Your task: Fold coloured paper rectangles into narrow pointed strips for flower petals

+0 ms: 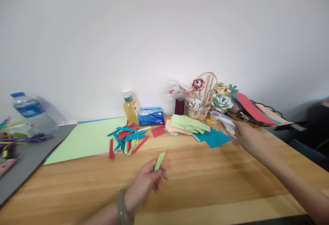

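Note:
In my left hand (151, 175), low over the middle of the table, a folded light green paper strip (159, 161) is pinched between thumb and fingers. A green bangle (122, 207) circles that wrist. My right hand (245, 134) reaches to the right side of the table, at a white object (228, 125) blurred by motion. Its fingers are mostly hidden, so a grip cannot be made out. Beside it lie blue paper sheets (216, 138) and a stack of light green paper pieces (189, 124). Folded red, blue and green strips (130, 137) form a pile left of centre.
Along the wall stand a juice bottle (131, 111), a blue tissue pack (151, 116), a dark red thread spool (179, 106) and a basket (196, 113) with paper flowers. Large green sheets (87, 137) lie left, near a water bottle (34, 112). Coloured sheets (253, 110) overhang at right.

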Available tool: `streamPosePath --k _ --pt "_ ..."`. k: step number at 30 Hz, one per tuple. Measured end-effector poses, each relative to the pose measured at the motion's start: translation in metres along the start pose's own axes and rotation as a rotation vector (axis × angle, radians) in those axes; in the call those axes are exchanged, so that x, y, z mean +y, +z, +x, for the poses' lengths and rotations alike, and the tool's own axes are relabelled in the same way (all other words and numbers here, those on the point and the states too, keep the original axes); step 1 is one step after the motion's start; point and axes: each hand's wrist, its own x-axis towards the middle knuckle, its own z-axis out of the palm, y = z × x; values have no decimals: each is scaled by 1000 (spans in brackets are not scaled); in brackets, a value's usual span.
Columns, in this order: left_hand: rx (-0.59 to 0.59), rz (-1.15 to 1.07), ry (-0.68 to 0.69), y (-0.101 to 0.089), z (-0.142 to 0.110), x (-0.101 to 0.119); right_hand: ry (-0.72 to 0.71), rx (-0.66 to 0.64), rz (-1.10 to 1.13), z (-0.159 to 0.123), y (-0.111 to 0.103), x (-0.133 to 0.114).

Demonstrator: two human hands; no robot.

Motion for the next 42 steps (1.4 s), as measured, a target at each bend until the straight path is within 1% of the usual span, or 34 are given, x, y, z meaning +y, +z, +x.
streamPosePath --k 1,3,5,8,11,16,20,23,25,27,28,29,30,33,34,36,38,40,42 --pt "0 -6 -7 8 7 3 -14 -32 -39 2 2 8" --pt "3 -35 -63 20 16 6 -40 -112 -70 4 7 18" --pt "11 -81 -141 28 19 8 -45 -151 -86 4 11 20" --pt "20 -130 -204 37 22 11 -56 -190 -101 5 15 14" --pt "4 -147 -214 43 26 13 -86 -242 -111 9 16 8" --pt "-3 -167 -248 48 30 11 -59 -288 -104 15 15 2" --pt "-22 -206 -262 51 30 12 5 -258 -118 11 5 2" --pt "-68 -285 -246 57 32 13 36 -245 -127 0 -14 -3" --pt "-96 -354 -237 64 34 12 11 -251 -96 -13 -29 -16" --pt "-103 -435 -231 73 37 9 -43 -222 13 -30 -40 -38" --pt "-94 -482 -230 78 39 8 -100 -195 64 -39 -42 -53" --pt "-82 -533 -219 83 41 6 -171 -179 99 -47 -42 -69" --pt "-76 -581 -198 87 44 6 -233 -192 121 -54 -40 -85" --pt "-130 -686 -66 93 50 10 -476 -197 151 -66 -25 -131" --pt "-114 -703 -29 92 53 13 -499 -182 159 -66 -19 -144" --pt "-30 -721 -3 85 59 19 -546 -142 182 -63 -10 -163" --pt "74 -731 -14 75 67 24 -558 -77 200 -57 -3 -174" --pt "192 -666 -18 62 74 27 -595 26 235 -52 3 -178" --pt "281 -522 0 49 79 27 -667 142 295 -48 9 -176"
